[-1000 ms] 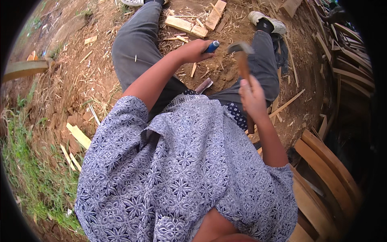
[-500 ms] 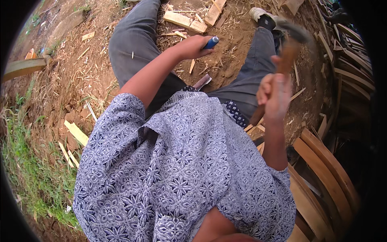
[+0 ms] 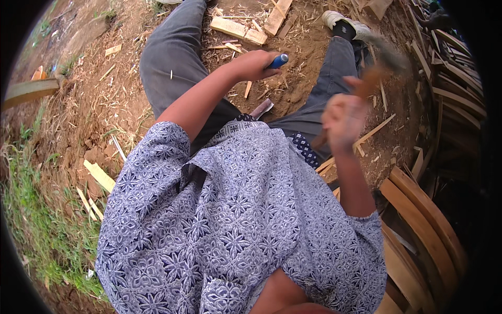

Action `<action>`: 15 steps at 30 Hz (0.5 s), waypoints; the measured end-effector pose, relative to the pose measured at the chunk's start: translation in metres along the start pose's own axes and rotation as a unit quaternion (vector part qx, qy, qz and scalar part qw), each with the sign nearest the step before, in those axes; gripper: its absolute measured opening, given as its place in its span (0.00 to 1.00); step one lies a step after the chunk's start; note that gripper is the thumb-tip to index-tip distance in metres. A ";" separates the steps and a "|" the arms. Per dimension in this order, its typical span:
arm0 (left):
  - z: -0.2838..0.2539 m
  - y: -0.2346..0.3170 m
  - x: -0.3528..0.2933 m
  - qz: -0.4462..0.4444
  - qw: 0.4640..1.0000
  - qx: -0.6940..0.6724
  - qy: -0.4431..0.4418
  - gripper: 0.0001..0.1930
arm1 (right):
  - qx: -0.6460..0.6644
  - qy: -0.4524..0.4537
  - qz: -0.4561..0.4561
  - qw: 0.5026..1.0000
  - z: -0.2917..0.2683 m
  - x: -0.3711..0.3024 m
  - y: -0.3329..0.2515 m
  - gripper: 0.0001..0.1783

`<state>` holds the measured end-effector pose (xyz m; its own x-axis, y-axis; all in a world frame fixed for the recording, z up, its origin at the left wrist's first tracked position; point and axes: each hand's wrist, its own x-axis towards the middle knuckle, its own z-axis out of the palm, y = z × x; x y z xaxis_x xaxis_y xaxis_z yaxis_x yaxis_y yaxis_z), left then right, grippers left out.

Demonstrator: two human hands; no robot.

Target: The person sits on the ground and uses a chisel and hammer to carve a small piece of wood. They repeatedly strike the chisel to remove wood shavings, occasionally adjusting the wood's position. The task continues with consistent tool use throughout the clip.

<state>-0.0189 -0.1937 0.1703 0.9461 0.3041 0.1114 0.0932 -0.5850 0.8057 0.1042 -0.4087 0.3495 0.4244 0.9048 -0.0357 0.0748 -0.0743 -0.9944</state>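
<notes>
My left hand [image 3: 253,66] is closed around a blue handle [image 3: 278,61] with a pale metal-looking end, above the ground between my legs. Whatever lies at the handle's other end is hidden by the hand. On the right, my right hand [image 3: 342,118] grips a hammer by its brown wooden handle [image 3: 370,81]. Motion smears this hand and the dark hammer head [image 3: 391,54], which is raised up and to the right, apart from the blue handle. A reddish-brown piece with a pale end [image 3: 262,109] lies between my thighs.
Sawn wood blocks [image 3: 239,30] and many splinters are scattered over the brown soil ahead. Curved wooden pieces [image 3: 418,225] are stacked at the lower right, with more slats [image 3: 460,107] beyond. Grass [image 3: 52,235] grows at the left, below a wooden beam [image 3: 32,90].
My left hand and the blue handle have shifted slightly right and down. My right hand has moved left and a little down, and the hammer head has moved slightly right.
</notes>
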 end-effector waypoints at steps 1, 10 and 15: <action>-0.001 0.003 0.002 -0.001 1.000 -0.007 -0.012 0.17 | -0.113 -0.051 0.104 0.987 -0.001 -0.007 0.022 0.23; -0.005 0.006 0.002 -0.002 1.000 0.021 -0.009 0.17 | 0.019 0.048 -0.018 0.998 0.004 -0.001 -0.004 0.18; 0.001 0.004 -0.006 0.007 1.000 0.030 0.004 0.16 | -0.193 -0.031 0.220 0.956 0.007 -0.001 -0.008 0.21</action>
<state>-0.0237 -0.1988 0.1725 0.9451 0.3012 0.1268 0.0986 -0.6327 0.7681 0.0964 -0.4061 0.3568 0.4390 0.7718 -0.4600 0.2336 -0.5924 -0.7711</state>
